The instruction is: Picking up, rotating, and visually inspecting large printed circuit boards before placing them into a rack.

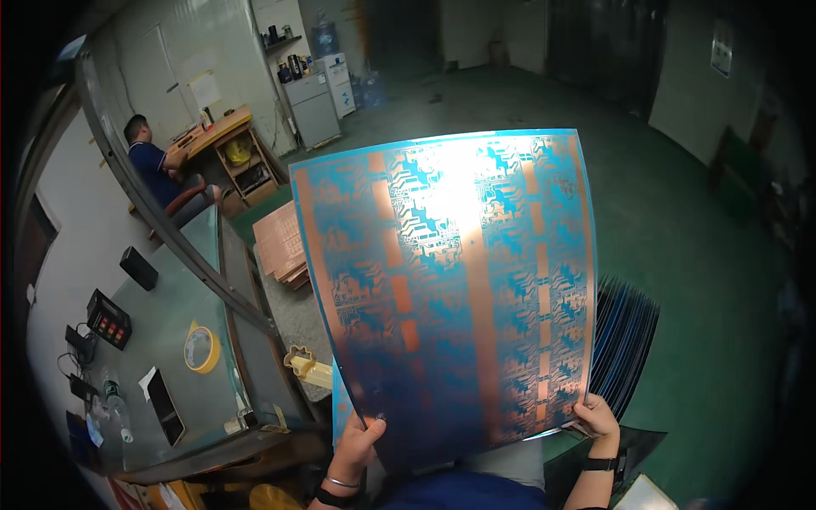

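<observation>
A large copper circuit board panel [476, 297] with blue circuit patterns is held up in front of me, bowed a little, with bright glare near its upper middle. My left hand [357, 440] grips its lower left corner, thumb on the front face. At the lower right corner my right hand [598, 418] pinches the edge; the fingers behind the panel are partly hidden. Right of the panel and partly behind it stands a rack of several dark thin panels [627, 340], close to my right hand.
On the left, a glass-topped table [161, 314] bears a yellow tape roll [201, 348], a phone [166, 408] and a bottle [115, 395]. Beyond the panel's left edge lies a stack of copper sheets [280, 240]. A person [157, 170] sits at a wooden desk [208, 136] at the far left.
</observation>
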The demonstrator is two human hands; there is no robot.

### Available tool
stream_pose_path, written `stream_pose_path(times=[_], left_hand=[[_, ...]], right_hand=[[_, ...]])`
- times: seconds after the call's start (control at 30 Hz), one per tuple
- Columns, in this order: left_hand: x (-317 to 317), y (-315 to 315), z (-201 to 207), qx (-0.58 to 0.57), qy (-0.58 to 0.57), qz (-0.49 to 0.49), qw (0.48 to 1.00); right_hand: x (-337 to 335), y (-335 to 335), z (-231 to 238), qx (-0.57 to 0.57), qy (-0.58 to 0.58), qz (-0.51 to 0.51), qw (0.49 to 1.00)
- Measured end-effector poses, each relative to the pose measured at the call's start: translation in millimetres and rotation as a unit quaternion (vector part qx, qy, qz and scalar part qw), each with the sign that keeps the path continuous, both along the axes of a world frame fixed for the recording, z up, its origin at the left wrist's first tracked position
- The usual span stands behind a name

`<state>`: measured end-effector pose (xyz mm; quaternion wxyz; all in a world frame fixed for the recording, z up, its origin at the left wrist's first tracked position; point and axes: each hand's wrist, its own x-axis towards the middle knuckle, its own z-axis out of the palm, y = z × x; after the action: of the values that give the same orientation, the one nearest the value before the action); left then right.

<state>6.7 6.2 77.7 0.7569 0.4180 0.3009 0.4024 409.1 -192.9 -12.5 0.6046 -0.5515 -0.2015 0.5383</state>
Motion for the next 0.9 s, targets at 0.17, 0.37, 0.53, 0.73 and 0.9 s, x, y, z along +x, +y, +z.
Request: stream_pose_path(times=[0.17,0.37,0.53,0.73,0.9], left_hand=[[-0.5,5.3,-6.8,-0.003,-0.002,-0.006,1.0],[-2.2,0.7,6.0,-0.015,-0.013,0.0,1.0],[-1.2,4.9,7.8,-0.009,-0.012,0.022,1.0],[-3.4,8.4,13.7,0.018,0.019,0.022,0.999],[-5.5,16.7,22.6,-0.024,-0.11,-0.031,0.993]], right_hand=[[-6.9,1.4,11.0,-0.001,-0.016,-0.011,1.0],[-5.9,2.3,35.0,-0.036,-0.035,0.064,0.997],[-19.5,12.5,62.4,-0.02,-0.019,0.062,0.998],[-37.4,28.3,45.4,0.061,0.008,-0.081,0.995],[-46.6,47.4,59.2,0.101,0.044,-0.14,0.984]])
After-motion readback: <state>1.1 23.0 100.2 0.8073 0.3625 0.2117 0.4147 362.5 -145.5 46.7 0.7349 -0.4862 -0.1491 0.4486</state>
